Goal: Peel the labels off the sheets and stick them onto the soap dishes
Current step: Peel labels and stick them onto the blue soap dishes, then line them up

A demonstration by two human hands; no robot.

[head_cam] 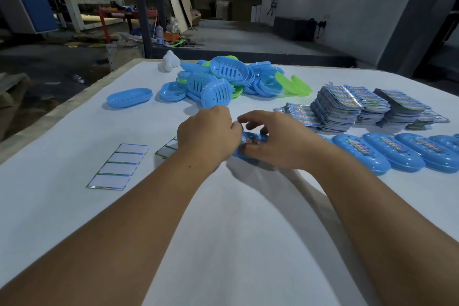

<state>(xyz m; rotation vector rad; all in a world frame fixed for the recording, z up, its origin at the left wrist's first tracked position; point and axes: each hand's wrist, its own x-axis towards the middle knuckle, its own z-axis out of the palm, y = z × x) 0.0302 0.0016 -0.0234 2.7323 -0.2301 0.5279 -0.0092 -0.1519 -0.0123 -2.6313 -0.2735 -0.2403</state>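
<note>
Two bare forearms reach forward over a white table [74,131], meeting near its middle.

Left hand [208,131]: knuckles up, fingers curled under; whether they pinch anything cannot be told, as the fingertips are hidden.

Right hand [273,139]: fingers curled around a blue soap dish [244,153] lying on the table between the hands, thumb and forefinger raised above it. A colourful label [253,137] lies along the top of this dish, partly covered by the fingers.

Labelled dishes [387,154]: a row of blue ones lying side by side, right of the hands, each bearing a label strip, running out of view at the right edge.

Unlabelled dishes [223,79]: a loose heap of blue and green ones at the far side of the table; one blue dish [129,97] lies apart to the left of the heap.

Label sheets [347,107]: several tall stacks, printed, behind the labelled row.

Spent backing sheet [118,166]: white panels with green edging, flat on the table left of the hands; a second one [167,149] is partly hidden by the left wrist.

White object [171,61]: at the far table edge, kind unclear.
</note>
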